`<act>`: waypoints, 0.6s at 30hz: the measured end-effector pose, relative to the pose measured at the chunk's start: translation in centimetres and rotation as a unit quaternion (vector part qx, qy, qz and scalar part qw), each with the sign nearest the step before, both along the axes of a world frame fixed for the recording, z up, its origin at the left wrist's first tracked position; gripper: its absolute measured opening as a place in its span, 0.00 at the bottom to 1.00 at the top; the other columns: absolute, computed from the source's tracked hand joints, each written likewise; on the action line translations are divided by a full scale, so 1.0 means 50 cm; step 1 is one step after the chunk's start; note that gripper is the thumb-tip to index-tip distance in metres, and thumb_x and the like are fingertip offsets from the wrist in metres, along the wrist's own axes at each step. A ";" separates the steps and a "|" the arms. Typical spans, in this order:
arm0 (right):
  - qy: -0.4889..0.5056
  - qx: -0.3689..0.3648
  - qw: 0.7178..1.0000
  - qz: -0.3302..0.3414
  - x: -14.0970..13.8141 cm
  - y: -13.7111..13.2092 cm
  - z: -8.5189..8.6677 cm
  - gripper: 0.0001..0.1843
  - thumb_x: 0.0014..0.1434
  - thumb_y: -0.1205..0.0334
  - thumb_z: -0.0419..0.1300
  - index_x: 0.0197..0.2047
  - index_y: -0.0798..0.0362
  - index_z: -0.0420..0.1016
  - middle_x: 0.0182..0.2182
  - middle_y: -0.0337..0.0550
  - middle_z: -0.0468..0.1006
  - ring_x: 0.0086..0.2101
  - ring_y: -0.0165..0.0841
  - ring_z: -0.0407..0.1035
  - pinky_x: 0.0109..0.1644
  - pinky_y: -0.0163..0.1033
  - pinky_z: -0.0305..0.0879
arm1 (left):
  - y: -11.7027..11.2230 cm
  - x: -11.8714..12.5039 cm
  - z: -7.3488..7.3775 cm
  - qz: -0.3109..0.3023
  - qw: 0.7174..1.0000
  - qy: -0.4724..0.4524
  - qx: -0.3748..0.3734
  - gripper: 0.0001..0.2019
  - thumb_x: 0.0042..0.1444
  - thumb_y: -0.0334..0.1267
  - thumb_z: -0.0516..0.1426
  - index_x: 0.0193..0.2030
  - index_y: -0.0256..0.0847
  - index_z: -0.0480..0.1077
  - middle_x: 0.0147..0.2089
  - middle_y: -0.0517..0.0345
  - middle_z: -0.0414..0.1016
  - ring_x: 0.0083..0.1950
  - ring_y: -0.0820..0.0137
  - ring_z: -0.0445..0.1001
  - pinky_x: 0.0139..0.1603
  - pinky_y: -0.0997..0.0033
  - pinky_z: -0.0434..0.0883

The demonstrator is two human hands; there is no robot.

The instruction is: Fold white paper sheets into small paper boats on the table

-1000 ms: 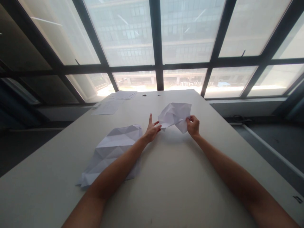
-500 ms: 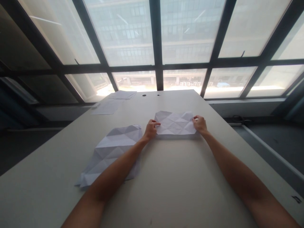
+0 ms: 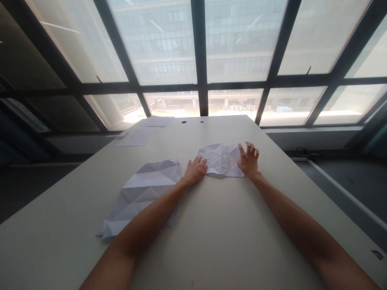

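Released from the two-handed pinch of half a second earlier, a creased sheet of white paper (image 3: 222, 160) now lies flat on the pale surface (image 3: 217, 241), directly ahead of the person at work, its facets of fold lines pressed low. The right hand (image 3: 249, 160) has come away from the sheet's upper edge and stands at its right side, the fingers (image 3: 250, 150) spread wide and raised, gripping nothing, with the heel of the hand just beside the paper's corner. The left hand (image 3: 196, 170) lies palm-down at the sheet's lower left, its fingers relaxed and unclenched, the tips on the paper, where their weight appears to pin the sheet in place. Just left of it sits a larger faceted paper sheet (image 3: 145, 188), also creased into triangles, with the left forearm (image 3: 145, 222) crossing over its right side; whether the two touch cannot be told. Farther along the surface, toward the tall window (image 3: 236, 44), a stack of paper (image 3: 157, 121) and a loose single sheet (image 3: 134, 137) lie apart from the hands, set well out of their working area.
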State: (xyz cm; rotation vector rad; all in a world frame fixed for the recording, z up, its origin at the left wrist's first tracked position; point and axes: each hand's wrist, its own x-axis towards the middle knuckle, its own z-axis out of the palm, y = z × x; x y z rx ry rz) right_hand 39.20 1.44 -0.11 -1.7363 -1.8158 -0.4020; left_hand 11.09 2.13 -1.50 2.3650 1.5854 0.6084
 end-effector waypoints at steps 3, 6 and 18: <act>-0.045 0.026 0.998 0.020 -0.026 -0.015 0.016 0.38 0.53 0.70 0.57 0.68 0.50 0.60 0.72 0.54 0.48 0.71 0.52 0.32 0.67 0.70 0.27 | 0.003 -0.010 0.004 -0.053 0.997 -0.005 -0.047 0.24 0.64 0.47 0.54 0.66 0.48 0.65 0.74 0.42 0.54 0.76 0.48 0.45 0.70 0.37 0.33; -0.088 -0.017 0.989 0.121 -0.047 -0.023 0.023 0.28 0.56 0.72 0.55 0.60 0.50 0.71 0.71 0.52 0.53 0.71 0.50 0.37 0.69 0.68 0.28 | -0.002 -0.017 0.024 -0.121 0.990 -0.010 -0.070 0.25 0.59 0.54 0.59 0.63 0.54 0.69 0.75 0.45 0.52 0.76 0.46 0.43 0.69 0.34 0.29; 0.020 -0.243 0.889 0.389 -0.064 -0.051 0.067 0.11 0.58 0.61 0.64 0.43 0.46 0.85 0.40 0.45 0.81 0.37 0.37 0.73 0.46 0.38 0.66 | 0.005 -0.002 0.036 -0.112 0.989 -0.040 -0.093 0.14 0.57 0.50 0.62 0.45 0.47 0.73 0.66 0.49 0.67 0.73 0.48 0.52 0.68 0.30 0.34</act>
